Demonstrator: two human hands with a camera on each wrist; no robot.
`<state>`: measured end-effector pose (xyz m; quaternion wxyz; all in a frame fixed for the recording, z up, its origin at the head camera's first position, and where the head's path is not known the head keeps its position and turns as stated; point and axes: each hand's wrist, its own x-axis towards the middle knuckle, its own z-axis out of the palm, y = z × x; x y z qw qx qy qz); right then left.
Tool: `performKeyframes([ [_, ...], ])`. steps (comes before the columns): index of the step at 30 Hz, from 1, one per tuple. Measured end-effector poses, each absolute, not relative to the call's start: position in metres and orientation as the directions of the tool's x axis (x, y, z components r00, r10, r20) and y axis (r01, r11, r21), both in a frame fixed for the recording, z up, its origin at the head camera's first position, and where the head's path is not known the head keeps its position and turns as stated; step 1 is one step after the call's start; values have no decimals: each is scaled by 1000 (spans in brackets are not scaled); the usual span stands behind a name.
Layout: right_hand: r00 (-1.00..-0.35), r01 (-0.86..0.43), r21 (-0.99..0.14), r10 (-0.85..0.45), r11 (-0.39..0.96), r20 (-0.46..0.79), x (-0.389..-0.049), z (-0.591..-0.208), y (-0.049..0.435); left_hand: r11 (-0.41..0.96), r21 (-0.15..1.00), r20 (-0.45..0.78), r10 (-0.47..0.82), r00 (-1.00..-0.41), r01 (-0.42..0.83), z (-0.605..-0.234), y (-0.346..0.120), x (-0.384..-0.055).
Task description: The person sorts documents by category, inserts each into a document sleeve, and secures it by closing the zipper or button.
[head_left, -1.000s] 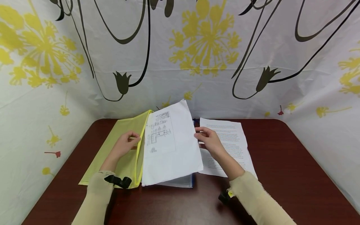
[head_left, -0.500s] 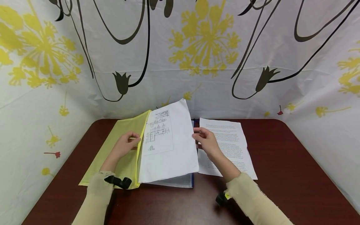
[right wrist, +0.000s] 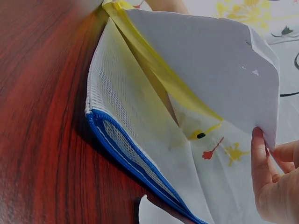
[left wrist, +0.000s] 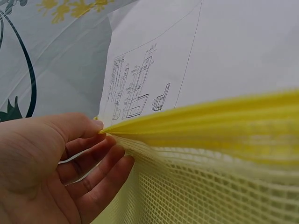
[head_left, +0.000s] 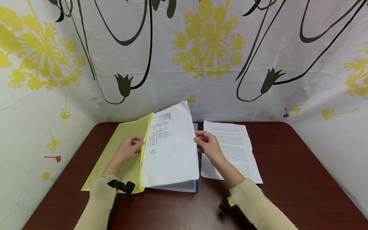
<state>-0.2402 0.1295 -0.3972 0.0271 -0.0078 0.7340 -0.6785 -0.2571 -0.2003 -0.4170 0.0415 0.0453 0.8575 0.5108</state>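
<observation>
My left hand [head_left: 130,147] pinches the raised edge of a yellow mesh zipper pouch [head_left: 115,159] between thumb and fingers. In the left wrist view the pouch's yellow border [left wrist: 219,116] runs from the fingertips to the right. Along that border, a white sheet of paper [head_left: 175,169] with a printed line drawing has its left edge at the pouch's opening. My right hand [head_left: 210,145] pinches the sheet's right edge; the right wrist view shows its thumb and fingers at the paper [right wrist: 219,60]. Under the sheet lies a mesh pouch with a blue zipper [right wrist: 140,154].
A text-covered sheet [head_left: 233,147] lies on the dark red-brown table [head_left: 287,169] to the right, partly behind my right forearm. Behind the table hangs a white flower-patterned cloth [head_left: 172,57]. Each wrist carries a small black camera [head_left: 126,187].
My right hand has shifted left, carrying the drawing sheet toward the yellow pouch's opening. More of the sheet's left edge overlaps the yellow border. The left hand stays in place.
</observation>
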Motion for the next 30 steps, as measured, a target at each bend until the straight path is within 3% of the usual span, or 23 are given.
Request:
performKeyframes([
  [30, -997, 56, -997, -44, 59, -58, -235, -407, 102, 467, 883, -16, 124, -992, 44, -419, -191, -258],
])
